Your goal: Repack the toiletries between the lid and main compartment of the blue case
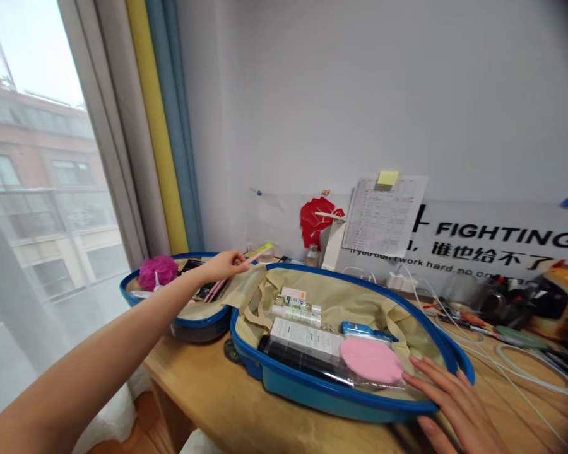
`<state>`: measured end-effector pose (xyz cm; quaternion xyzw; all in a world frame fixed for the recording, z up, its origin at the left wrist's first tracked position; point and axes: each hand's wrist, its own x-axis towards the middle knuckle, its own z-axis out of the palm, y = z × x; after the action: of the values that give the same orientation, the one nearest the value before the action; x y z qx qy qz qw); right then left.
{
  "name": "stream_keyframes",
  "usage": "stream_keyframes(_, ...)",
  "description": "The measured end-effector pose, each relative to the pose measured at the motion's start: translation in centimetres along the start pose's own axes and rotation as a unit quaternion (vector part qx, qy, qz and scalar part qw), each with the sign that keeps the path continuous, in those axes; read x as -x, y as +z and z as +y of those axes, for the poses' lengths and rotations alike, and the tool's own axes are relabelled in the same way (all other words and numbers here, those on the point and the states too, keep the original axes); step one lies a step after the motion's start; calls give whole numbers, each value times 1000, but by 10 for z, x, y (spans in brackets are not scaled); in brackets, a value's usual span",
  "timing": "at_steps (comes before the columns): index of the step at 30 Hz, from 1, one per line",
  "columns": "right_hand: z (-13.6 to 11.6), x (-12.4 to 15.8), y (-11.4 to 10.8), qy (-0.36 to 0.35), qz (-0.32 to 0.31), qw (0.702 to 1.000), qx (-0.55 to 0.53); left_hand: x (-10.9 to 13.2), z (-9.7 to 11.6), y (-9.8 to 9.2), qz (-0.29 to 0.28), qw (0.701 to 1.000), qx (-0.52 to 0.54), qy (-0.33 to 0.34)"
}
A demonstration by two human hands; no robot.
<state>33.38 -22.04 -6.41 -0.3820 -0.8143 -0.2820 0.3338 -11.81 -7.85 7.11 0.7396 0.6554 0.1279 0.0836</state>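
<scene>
An open blue suitcase (350, 407) lies on the desk, its two halves spread apart. Over the far-left half, my left hand (227, 265) pinches a thin flat pink-and-green strip (260, 253) whose exact kind I cannot make out. That half contains a purple bath puff (158, 272) and some dark flat items. In the nearer half lie a pink oval pad (372, 360), a white box (305, 337), a white tube (296, 314), a blue packet (366, 331) and a long black item (303, 361). My right hand (459, 403) is by the right rim, fingers spread, fingertips close to the pink pad.
White cables (525, 366) coil on the wooden desk (208, 384) at right, among pens, a glass cup (459, 287) and a large orange-and-black bottle (558, 296). A power adapter (401, 280) stands behind the suitcase. Curtains (163, 126) and a window are on the left.
</scene>
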Motion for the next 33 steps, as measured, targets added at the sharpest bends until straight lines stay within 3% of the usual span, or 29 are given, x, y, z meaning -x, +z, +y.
stream_keyframes(3,0,-1,-1,-2,-6,1000,-1,7,45,12,-38,994,9,98)
stream_keyframes(6,0,-2,-3,1,-5,1000,-1,12,81,40,-94,983,-10,155)
stream_keyframes(10,0,-3,-5,8,-5,1000,-5,10,103,72,-146,973,-49,172)
stream_keyframes(15,-2,-5,-7,-1,1,1000,0,3,104,85,-177,967,-74,170)
stream_keyframes(33,1,1,-3,19,-17,1000,-9,-3,91,86,-224,958,-26,176)
